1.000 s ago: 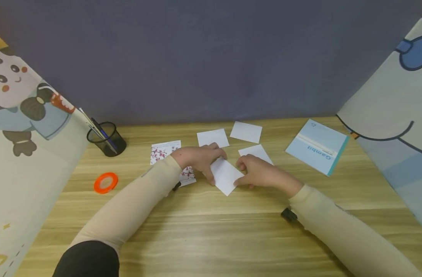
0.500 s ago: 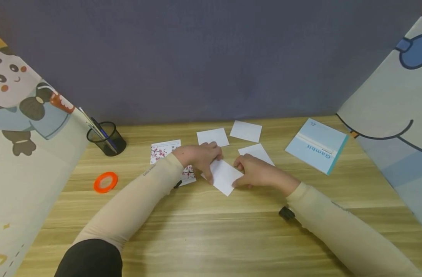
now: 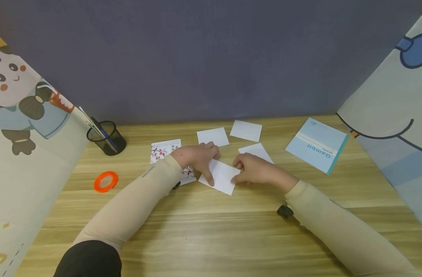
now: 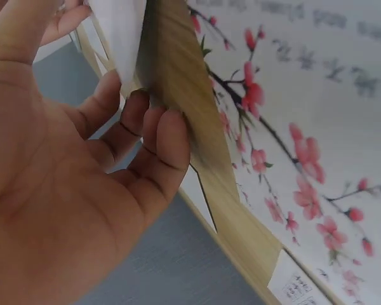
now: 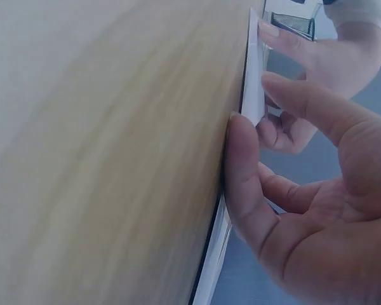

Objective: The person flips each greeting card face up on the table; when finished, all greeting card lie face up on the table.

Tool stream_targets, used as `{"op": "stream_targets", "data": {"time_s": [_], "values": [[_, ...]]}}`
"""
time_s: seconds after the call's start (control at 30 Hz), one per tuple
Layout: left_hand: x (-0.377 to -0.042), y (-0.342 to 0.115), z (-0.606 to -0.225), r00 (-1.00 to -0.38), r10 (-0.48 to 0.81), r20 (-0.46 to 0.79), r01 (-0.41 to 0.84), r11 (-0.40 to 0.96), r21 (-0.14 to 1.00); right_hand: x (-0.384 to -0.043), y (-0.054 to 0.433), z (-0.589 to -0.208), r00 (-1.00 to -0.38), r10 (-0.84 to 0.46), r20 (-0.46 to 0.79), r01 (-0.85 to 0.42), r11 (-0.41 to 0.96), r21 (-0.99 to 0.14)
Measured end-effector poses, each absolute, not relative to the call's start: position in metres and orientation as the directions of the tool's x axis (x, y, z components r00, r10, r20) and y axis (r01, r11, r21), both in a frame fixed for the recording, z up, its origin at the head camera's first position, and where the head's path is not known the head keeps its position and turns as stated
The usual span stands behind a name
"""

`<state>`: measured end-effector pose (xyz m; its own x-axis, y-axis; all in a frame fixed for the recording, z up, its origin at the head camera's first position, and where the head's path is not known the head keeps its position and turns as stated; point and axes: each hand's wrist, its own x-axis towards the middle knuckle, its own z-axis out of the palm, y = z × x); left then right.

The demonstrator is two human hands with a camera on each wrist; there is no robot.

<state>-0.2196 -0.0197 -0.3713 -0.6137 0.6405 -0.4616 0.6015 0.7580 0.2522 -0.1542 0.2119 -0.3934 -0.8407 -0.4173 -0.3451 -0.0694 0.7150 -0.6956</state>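
A small white paper sheet (image 3: 223,177) is held low over the wooden table between both hands. My left hand (image 3: 198,158) grips its left side, the thumb on the near edge and the fingertips at the far edge. In the left wrist view, the curled fingers (image 4: 171,136) meet a corner of the white sheet (image 4: 124,38). My right hand (image 3: 254,169) pinches the sheet's right edge between thumb and fingers; the right wrist view has the sheet (image 5: 254,70) nearly edge-on. Under the left wrist lies a printed sheet with pink blossoms (image 3: 159,152), partly hidden by the arm.
Behind the hands, three white sheets lie on the table: one left (image 3: 213,137), one farther back (image 3: 246,130), one beside the right hand (image 3: 256,151). A blue "Gambit" pack (image 3: 317,146) is at right. At left are an orange tape roll (image 3: 105,181) and a black mesh pen cup (image 3: 108,142).
The held sheet has turned slightly and shifted left, showing more of its left corner under the left thumb. My right hand has moved a little left with it.
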Motion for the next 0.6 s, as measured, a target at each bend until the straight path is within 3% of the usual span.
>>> {"op": "stream_targets", "data": {"time_s": [0.23,0.6], "values": [[-0.212,-0.032,-0.375,-0.658,0.628,-0.415,0.462,0.772,0.437,-0.158,0.214,-0.395,-0.834,-0.425,-0.352,-0.042,0.685,-0.727],[-0.205,-0.042,-0.378,-0.711,0.588,-0.385,0.392,0.786,0.478,-0.154,0.214,-0.392,-0.817,-0.457,-0.352,-0.026,0.64,-0.768]]}}
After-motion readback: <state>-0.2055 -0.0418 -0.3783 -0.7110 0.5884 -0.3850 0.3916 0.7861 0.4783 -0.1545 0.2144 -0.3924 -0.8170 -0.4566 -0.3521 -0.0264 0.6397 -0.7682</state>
